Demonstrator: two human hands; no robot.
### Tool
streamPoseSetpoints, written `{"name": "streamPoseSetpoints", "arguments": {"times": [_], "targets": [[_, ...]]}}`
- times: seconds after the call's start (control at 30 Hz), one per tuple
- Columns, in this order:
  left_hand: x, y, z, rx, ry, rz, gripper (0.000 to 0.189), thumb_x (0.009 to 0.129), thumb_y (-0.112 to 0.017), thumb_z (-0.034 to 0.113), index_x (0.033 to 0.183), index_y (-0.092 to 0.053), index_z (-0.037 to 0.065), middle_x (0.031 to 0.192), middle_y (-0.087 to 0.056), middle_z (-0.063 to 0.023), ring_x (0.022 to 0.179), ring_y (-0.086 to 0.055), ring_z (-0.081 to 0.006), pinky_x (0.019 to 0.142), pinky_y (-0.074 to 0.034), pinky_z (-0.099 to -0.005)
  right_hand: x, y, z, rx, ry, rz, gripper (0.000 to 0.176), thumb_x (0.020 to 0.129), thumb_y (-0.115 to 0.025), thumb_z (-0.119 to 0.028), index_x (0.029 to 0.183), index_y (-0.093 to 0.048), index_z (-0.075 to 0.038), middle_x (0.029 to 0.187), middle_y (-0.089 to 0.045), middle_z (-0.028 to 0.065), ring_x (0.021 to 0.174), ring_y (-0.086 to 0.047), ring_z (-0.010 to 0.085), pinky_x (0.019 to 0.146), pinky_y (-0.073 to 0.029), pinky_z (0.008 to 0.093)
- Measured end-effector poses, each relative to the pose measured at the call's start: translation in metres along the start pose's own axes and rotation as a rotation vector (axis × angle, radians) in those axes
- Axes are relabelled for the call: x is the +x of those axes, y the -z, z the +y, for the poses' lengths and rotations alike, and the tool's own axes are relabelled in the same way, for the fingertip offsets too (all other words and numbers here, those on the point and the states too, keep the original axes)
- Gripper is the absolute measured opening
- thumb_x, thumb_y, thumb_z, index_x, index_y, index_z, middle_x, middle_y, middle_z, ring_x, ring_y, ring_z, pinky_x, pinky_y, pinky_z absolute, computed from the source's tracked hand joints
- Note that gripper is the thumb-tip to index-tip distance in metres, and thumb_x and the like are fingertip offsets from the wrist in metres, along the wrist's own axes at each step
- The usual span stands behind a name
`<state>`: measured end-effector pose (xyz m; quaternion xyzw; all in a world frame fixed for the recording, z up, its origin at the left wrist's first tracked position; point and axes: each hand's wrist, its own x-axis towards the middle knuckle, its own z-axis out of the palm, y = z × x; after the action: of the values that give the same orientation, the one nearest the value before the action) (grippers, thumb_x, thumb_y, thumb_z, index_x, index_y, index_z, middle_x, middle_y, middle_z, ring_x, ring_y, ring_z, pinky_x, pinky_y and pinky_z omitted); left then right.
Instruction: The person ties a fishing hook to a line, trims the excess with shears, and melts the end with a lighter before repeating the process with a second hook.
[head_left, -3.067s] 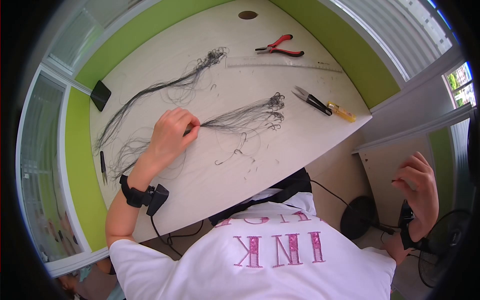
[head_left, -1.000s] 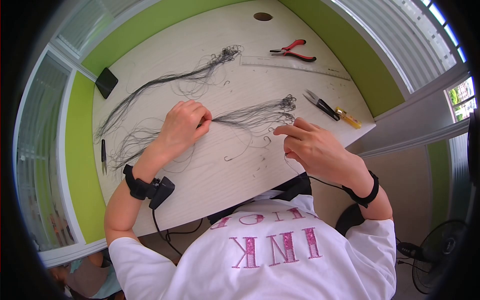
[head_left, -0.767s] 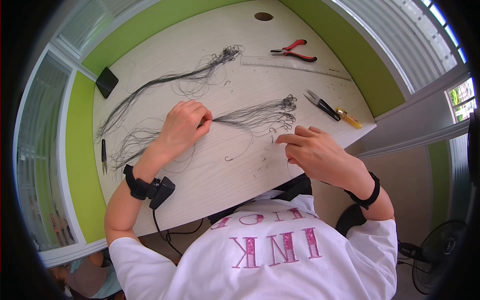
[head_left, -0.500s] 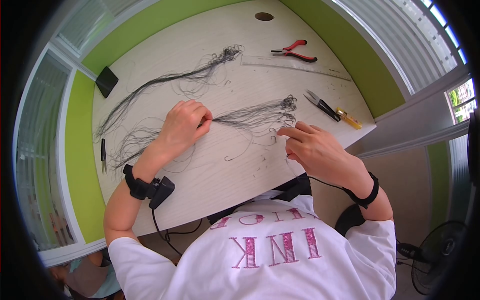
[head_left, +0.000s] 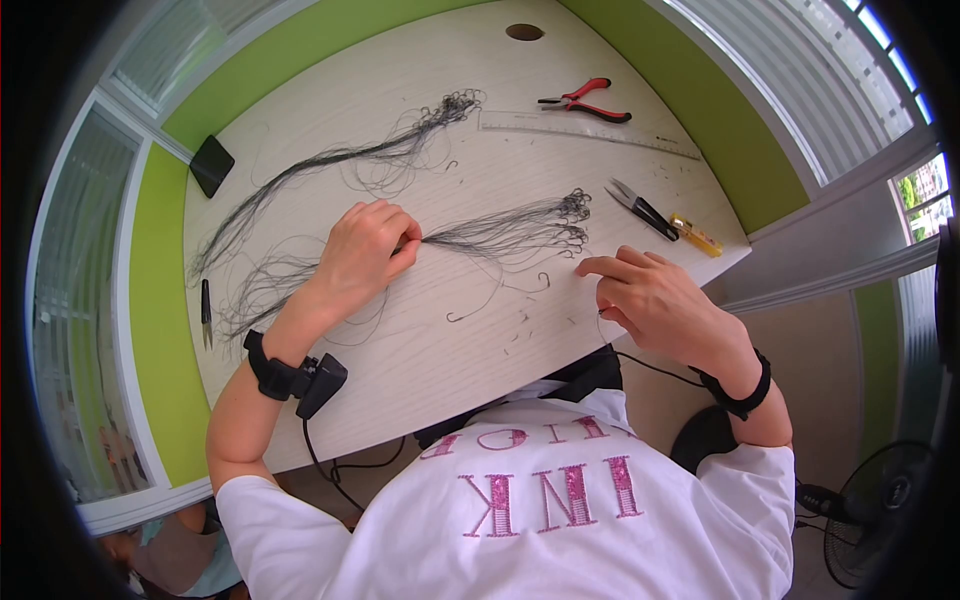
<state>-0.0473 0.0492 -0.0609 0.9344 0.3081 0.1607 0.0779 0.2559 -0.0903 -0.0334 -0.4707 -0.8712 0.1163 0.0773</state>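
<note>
Left hand (head_left: 360,250) is pinching lines (head_left: 505,233) on the pale desk (head_left: 420,345). At its 3 o'clock, right hand (head_left: 655,300) is curling its fingers, grip unclear. Green wall (head_left: 300,40) is ringing the desk.

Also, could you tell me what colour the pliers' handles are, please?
The pliers have red handles; head view.

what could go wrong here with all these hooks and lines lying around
1. The right hand hovers close to loose hooks on the table; a barb may prick a finger.
2. The left hand pinches the bundle of hooked lines; a pull could snag its hooks together or tangle the slack lines nearby.
</note>
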Motion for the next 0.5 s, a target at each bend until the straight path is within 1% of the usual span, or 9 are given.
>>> {"name": "streamPoseSetpoints", "arguments": {"times": [0.07,0.2,0.27,0.3,0.4,0.5], "targets": [[0.000,0.000,0.000,-0.004,-0.003,0.005,0.008,0.076,-0.064,0.007,0.075,-0.058,0.002,0.076,-0.060,-0.0067,0.077,-0.057,-0.0220,0.074,-0.044,-0.0328,-0.005,0.008,0.002,-0.087,-0.105,-0.011,0.006,0.073,-0.065,-0.003,0.077,-0.061,-0.001,0.113,-0.058,0.0047,0.094,-0.053,0.0206,0.078,-0.046,0.0302],[0.000,0.000,0.001,0.001,-0.007,0.011,0.007,0.075,-0.064,0.007,0.075,-0.058,0.002,0.075,-0.060,-0.0069,0.076,-0.057,-0.0223,0.074,-0.044,-0.0328,-0.004,0.012,-0.002,-0.085,-0.147,0.024,0.006,0.073,-0.065,-0.004,0.078,-0.061,-0.001,0.114,-0.058,0.0051,0.096,-0.053,0.0207,0.080,-0.046,0.0305],[0.000,0.000,0.001,0.003,-0.008,0.008,0.007,0.075,-0.064,0.007,0.076,-0.058,0.002,0.075,-0.060,-0.0069,0.076,-0.057,-0.0224,0.074,-0.044,-0.0327,0.001,0.004,-0.008,-0.006,-0.015,0.015,0.006,0.073,-0.064,-0.002,0.078,-0.061,-0.001,0.117,-0.057,0.0051,0.098,-0.052,0.0201,0.080,-0.046,0.0302],[0.000,0.000,0.001,0.003,-0.012,0.011,0.007,0.075,-0.064,0.007,0.076,-0.058,0.002,0.075,-0.060,-0.0069,0.076,-0.057,-0.0225,0.074,-0.044,-0.0327,0.004,-0.001,-0.010,-0.005,-0.016,0.016,0.006,0.073,-0.064,-0.002,0.078,-0.061,-0.001,0.117,-0.057,0.0051,0.098,-0.052,0.0201,0.080,-0.046,0.0302],[0.000,0.001,0.001,0.005,-0.014,0.013,0.007,0.076,-0.064,0.007,0.075,-0.058,0.002,0.075,-0.060,-0.0069,0.076,-0.057,-0.0225,0.074,-0.044,-0.0327,0.011,-0.010,-0.014,0.010,0.082,-0.022,0.007,0.072,-0.064,-0.003,0.078,-0.061,-0.001,0.123,-0.054,0.0047,0.098,-0.051,0.0190,0.080,-0.046,0.0295],[0.000,0.000,0.001,0.001,-0.013,0.014,0.008,0.076,-0.064,0.007,0.075,-0.058,0.002,0.075,-0.060,-0.0069,0.076,-0.057,-0.0225,0.074,-0.043,-0.0328,0.011,-0.011,-0.013,-0.038,0.098,-0.027,0.009,0.070,-0.064,-0.002,0.078,-0.061,0.000,0.123,-0.054,0.0057,0.098,-0.051,0.0194,0.080,-0.046,0.0295]]}}
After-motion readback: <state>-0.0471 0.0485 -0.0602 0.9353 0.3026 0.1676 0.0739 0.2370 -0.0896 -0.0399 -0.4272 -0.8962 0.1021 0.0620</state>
